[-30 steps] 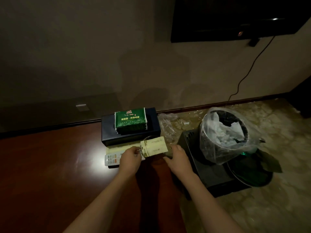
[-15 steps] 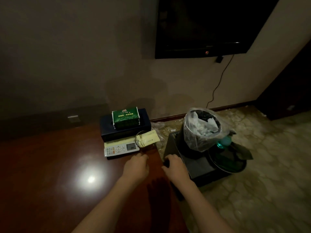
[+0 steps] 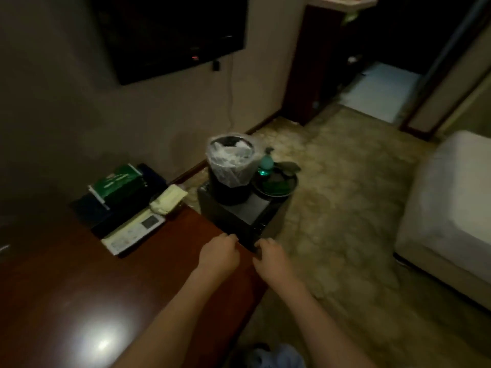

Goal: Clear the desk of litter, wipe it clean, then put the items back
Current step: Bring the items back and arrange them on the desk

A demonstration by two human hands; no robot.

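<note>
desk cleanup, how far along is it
Looks nearly finished. Done: the desk is glossy with no litter showing, and the green box, remote and yellow card sit grouped at its far corner. The bin holds white litter. In hand: nothing clearly; the left hand and right hand are curled at the desk edge by the black box. Left: the bin and tray remain on that box.

bare forearms, no sleeves showing; hands without gloves or rings.
</note>
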